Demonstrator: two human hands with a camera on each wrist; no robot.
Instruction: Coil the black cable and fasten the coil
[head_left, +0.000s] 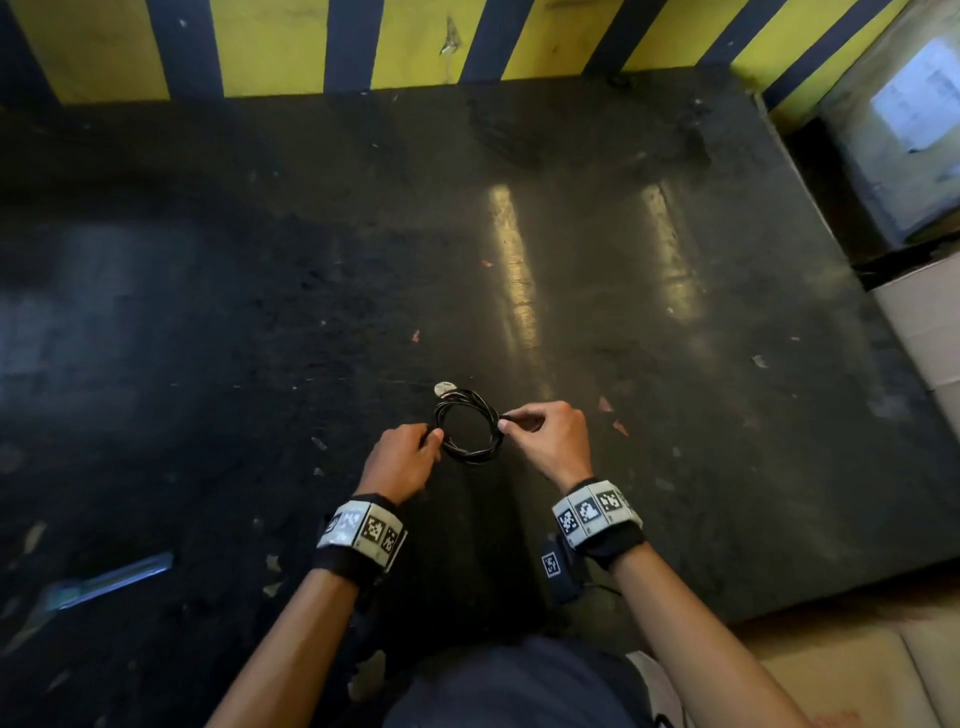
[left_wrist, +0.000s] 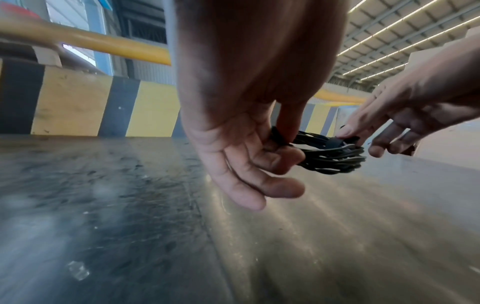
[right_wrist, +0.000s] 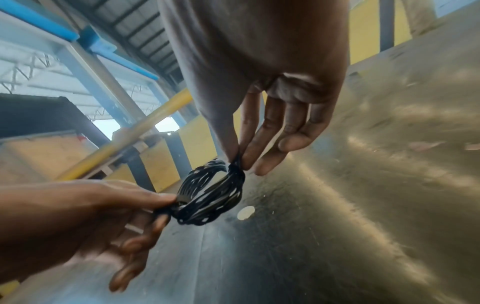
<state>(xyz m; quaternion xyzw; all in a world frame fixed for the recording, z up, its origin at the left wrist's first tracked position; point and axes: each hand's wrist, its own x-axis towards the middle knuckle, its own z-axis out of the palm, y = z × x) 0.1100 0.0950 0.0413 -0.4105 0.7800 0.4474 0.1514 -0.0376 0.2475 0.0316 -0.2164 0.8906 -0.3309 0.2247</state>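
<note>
The black cable (head_left: 467, 425) is wound into a small round coil of several loops, held just above the dark floor between both hands. My left hand (head_left: 410, 451) pinches the coil's left side (left_wrist: 281, 137) between thumb and forefinger. My right hand (head_left: 540, 434) pinches the coil's right side, where a black strap wraps the loops (right_wrist: 235, 164). In the right wrist view the coil (right_wrist: 210, 195) hangs between the two hands, and my other fingers are loose. The strap's end is hidden by my fingertips.
A small pale disc (head_left: 445, 387) lies on the dark floor (head_left: 623, 312) just beyond the coil. A yellow-and-black striped barrier (head_left: 363, 47) runs along the far edge. A bluish flat strip (head_left: 109, 579) lies at the near left. Cardboard (head_left: 857, 670) sits at the near right.
</note>
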